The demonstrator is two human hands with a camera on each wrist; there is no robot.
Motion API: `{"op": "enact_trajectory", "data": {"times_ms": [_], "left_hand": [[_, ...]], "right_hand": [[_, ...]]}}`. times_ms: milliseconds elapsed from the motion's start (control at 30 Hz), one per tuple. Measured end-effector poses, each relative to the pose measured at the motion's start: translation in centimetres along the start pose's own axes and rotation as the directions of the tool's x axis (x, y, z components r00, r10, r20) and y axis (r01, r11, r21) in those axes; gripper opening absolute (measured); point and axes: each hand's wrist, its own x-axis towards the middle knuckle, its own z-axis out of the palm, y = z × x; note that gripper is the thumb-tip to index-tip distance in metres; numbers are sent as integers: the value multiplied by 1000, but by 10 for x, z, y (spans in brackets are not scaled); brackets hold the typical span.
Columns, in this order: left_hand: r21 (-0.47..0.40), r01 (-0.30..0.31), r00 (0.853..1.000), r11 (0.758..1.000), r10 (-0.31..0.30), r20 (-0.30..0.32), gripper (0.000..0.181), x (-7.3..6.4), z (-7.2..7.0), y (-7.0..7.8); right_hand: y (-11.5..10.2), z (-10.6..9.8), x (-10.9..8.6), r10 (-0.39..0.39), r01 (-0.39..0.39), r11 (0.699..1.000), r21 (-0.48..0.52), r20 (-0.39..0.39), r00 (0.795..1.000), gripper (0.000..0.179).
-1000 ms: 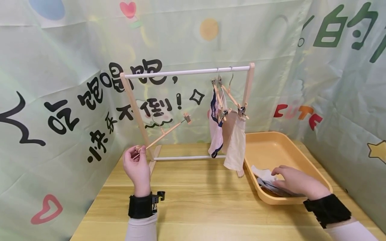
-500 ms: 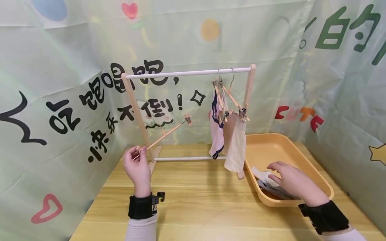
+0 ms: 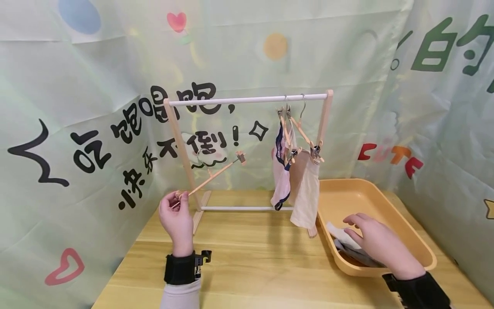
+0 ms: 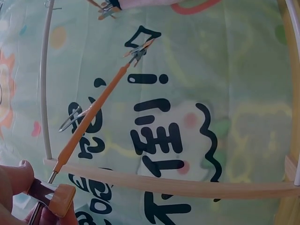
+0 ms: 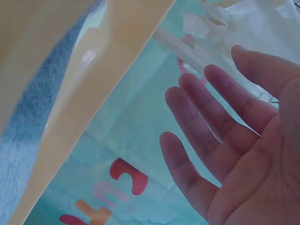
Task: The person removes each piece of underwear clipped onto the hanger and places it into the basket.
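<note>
My left hand (image 3: pixel 176 219) pinches one clip end of a small clip hanger (image 3: pixel 212 177), in front of the rack's left post. The hanger slants up to the right with nothing clipped on it; its metal hook shows in the left wrist view, near the middle of the bar (image 4: pixel 89 117). My right hand (image 3: pixel 380 242) hovers over the orange tray (image 3: pixel 347 189), fingers spread and slightly bent, holding nothing. Below it in the tray lie folded white and grey cloths (image 3: pixel 343 240), partly hidden by the hand.
A small clothes rack (image 3: pixel 247 100) stands on the wooden table (image 3: pixel 247 257). Toward its right end hang a pink garment with navy trim (image 3: pixel 283 182) and a cream garment (image 3: pixel 306 191) on clip hangers. Printed fabric walls (image 3: pixel 239 51) enclose the table.
My right hand has lifted slightly off the cloths and its fingers have loosened. The left hand keeps its grip on the hanger. The head view has tilted up a little.
</note>
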Motion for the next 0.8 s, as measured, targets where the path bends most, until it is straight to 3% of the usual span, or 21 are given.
{"op": "enact_trajectory", "data": {"times_ms": [67,333,567,667,800], "left_hand": [[9,1,1000,1000,-1,-1,30,-1,-1,6],[-4,14,1000,1000,-14,-9,32,0,-3,5],[1,23,1000,1000,-23,-15,36,7,-3,-24],[1,29,1000,1000,-29,-12,35,7,-2,-19],[-4,20,1000,1000,-20,-12,32,3,-3,-1]], "right_hand": [[-1,-1,0,8,-8,1000,11,0,1000,25],[-2,-10,3,24,-23,998,54,-19,1000,24],[-9,-23,9,10,-7,998,57,-64,998,23],[-12,-30,13,12,-7,999,53,-95,995,23],[-16,-35,19,27,-22,998,52,-104,994,23]]}}
